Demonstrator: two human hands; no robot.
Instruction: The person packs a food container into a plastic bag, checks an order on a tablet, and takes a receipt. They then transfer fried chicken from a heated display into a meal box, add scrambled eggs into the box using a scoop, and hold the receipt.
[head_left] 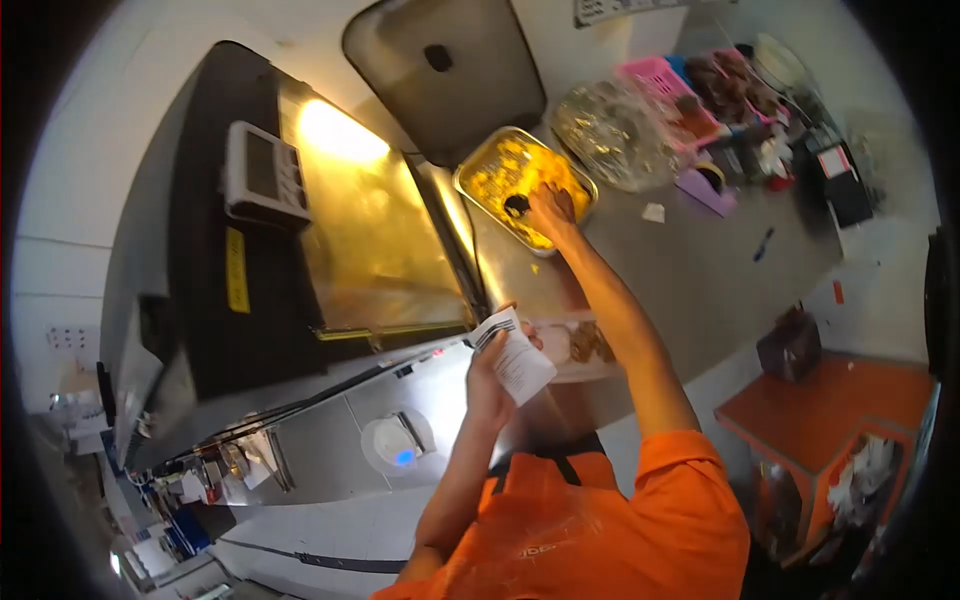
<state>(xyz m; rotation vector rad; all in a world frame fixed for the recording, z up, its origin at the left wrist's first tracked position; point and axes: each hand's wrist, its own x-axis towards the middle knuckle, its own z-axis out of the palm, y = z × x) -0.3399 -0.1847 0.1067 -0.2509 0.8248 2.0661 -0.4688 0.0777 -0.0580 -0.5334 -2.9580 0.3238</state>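
Note:
My left hand (487, 388) grips a white printed paper bag (525, 368), tilted near the front edge of the steel counter. Dark lines of print run across its upper part. My right hand (552, 208) reaches down into a rectangular metal tray (470, 197) that holds loose yellow food pieces (510, 165). Against the thumb side of this hand shows a small dark round object (516, 206). The right fingers look curled, and what lies inside them is hidden.
To the left stands a lit warming cabinet (375, 235) with a digital timer (265, 175) on it. Beyond the tray lie a clear plastic bag (615, 135) and a pink basket (670, 95). A blue pen (764, 244) rests on the counter; an orange table (830, 400) is at the right.

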